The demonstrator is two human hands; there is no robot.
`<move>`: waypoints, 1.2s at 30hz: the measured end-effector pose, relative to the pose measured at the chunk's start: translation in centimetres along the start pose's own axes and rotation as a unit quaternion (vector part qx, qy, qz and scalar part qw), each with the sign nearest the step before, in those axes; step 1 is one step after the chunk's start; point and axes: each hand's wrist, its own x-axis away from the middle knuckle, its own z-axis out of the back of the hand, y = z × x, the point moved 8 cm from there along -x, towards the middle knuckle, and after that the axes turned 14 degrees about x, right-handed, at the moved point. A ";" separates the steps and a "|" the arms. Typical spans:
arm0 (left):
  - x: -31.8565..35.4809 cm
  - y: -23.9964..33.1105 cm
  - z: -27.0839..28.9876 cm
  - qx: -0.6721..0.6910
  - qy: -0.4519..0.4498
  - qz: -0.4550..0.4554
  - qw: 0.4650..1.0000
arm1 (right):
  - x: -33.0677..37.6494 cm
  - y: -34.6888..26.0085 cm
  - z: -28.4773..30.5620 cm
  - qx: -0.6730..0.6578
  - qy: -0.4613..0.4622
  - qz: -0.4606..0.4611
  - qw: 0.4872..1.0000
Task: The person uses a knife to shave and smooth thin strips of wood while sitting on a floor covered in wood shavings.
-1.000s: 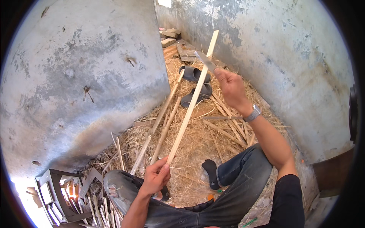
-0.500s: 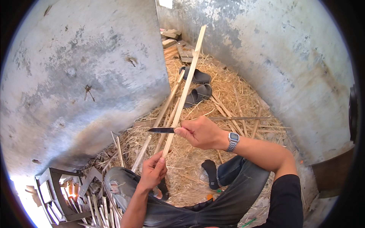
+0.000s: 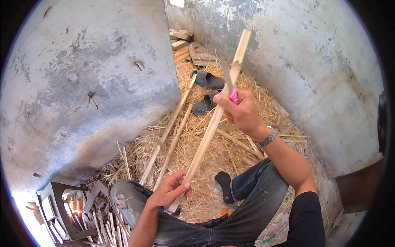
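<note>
Bamboo strip (image 3: 210, 127) runs diagonally, low end near the lap, far end pointing up toward the right wall. Pale, straight, with one node ridge near the top. Left hand (image 3: 169, 191) clenched around the low end; right hand (image 3: 240, 111) grips a pink-handled knife (image 3: 228, 82) against it, above the straw-covered floor (image 3: 222, 152).

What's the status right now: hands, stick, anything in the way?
Left hand grips bamboo strip at its low end. Right hand holds pink-handled knife against the strip, high up. Loose bamboo strips on straw beneath; nothing blocking.
</note>
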 end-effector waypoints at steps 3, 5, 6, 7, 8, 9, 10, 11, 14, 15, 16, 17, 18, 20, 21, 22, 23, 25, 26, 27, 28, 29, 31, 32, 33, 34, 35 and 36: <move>-1.3 1.3 -2.0 0.066 -0.050 0.006 0.997 | 1.2 0.1 -2.9 0.041 -0.054 0.021 0.997; -2.6 2.1 -2.7 0.104 -0.033 0.020 0.994 | 1.7 0.0 -3.9 0.110 -0.083 0.057 0.989; -3.0 2.4 -2.3 0.103 -0.025 0.003 0.994 | 1.8 -0.2 -4.1 0.142 -0.093 0.072 0.983; -3.0 2.3 -1.7 0.106 -0.021 -0.005 0.994 | 1.9 -0.6 -4.4 0.174 -0.103 0.088 0.975; -3.0 2.1 -1.0 0.109 -0.016 -0.013 0.994 | 2.0 -0.6 -3.9 0.161 -0.108 0.055 0.979; -2.9 2.2 -0.5 0.112 -0.011 -0.020 0.993 | 2.0 -1.0 -3.4 0.143 -0.087 0.063 0.984; -2.6 2.3 -0.4 0.134 0.007 -0.033 0.990 | 2.0 -1.3 -3.0 0.125 -0.066 0.072 0.987; -2.3 2.3 -0.1 0.151 0.014 -0.035 0.988 | 1.9 -1.3 -2.6 0.107 -0.044 0.080 0.990; -1.9 2.2 0.2 0.192 0.024 -0.044 0.980 | 2.4 -2.5 -2.6 0.221 -0.035 0.186 0.957; -1.8 2.2 0.3 0.196 0.023 -0.046 0.979 | 2.9 -3.0 -2.8 0.261 -0.025 0.227 0.938; -1.6 2.1 0.4 0.201 0.022 -0.049 0.978 | 3.1 -2.5 -3.5 0.260 -0.059 0.198 0.943; -1.4 2.0 0.3 0.213 0.016 -0.043 0.976 | 3.6 -2.0 -4.3 0.258 -0.093 0.168 0.947; -1.4 1.9 0.2 0.226 0.008 -0.036 0.974 | 4.2 -1.5 -4.9 0.257 -0.124 0.138 0.948; -1.2 1.6 -0.1 0.260 -0.001 -0.015 0.966 | 5.5 -0.8 -6.5 0.331 -0.146 0.161 0.918; -1.1 1.4 -0.2 0.281 -0.001 0.000 0.960 | 6.1 -0.4 -7.4 0.367 -0.156 0.173 0.901; -1.0 1.2 -0.3 0.303 -0.001 0.014 0.953 | 6.6 0.0 -8.3 0.352 -0.179 0.154 0.906; -0.9 1.1 -0.4 0.325 -0.005 0.032 0.945 | 6.4 0.3 -8.5 0.372 -0.174 0.161 0.897; -0.5 0.6 -0.7 0.371 -0.013 0.070 0.926 | 6.1 0.9 -8.8 0.412 -0.163 0.171 0.880; -0.4 0.4 -0.6 0.377 -0.011 0.072 0.923 | 5.1 1.3 -8.2 0.400 -0.147 0.155 0.891; -0.1 0.2 -0.4 0.382 -0.006 0.073 0.921 | 3.4 1.7 -7.4 0.387 -0.131 0.141 0.902; 0.1 0.1 -0.3 0.387 -0.003 0.074 0.919 | 2.5 1.8 -6.9 0.374 -0.114 0.127 0.912; 0.3 0.0 -0.3 0.391 -0.003 0.075 0.917 | 2.9 1.9 -7.4 0.389 -0.136 0.134 0.901; 0.4 -0.2 -0.3 0.402 -0.007 0.073 0.913 | 4.8 1.5 -8.9 0.421 -0.179 0.150 0.877; 0.3 -0.1 -0.2 0.396 -0.006 0.067 0.916 | 6.7 1.5 -10.5 0.391 -0.208 0.180 0.878; 0.4 -0.1 0.0 0.391 -0.001 0.067 0.918 | 6.5 1.6 -10.3 0.395 -0.205 0.167 0.880; 0.5 -0.1 0.0 0.385 0.003 0.066 0.920 | 6.0 1.6 -9.9 0.400 -0.201 0.154 0.881; 0.4 -0.2 0.1 0.374 0.011 0.067 0.925 | 5.6 1.7 -9.6 0.404 -0.198 0.141 0.882; 0.1 -0.2 0.2 0.363 0.019 0.066 0.929 | 5.4 1.6 -9.5 0.404 -0.195 0.144 0.882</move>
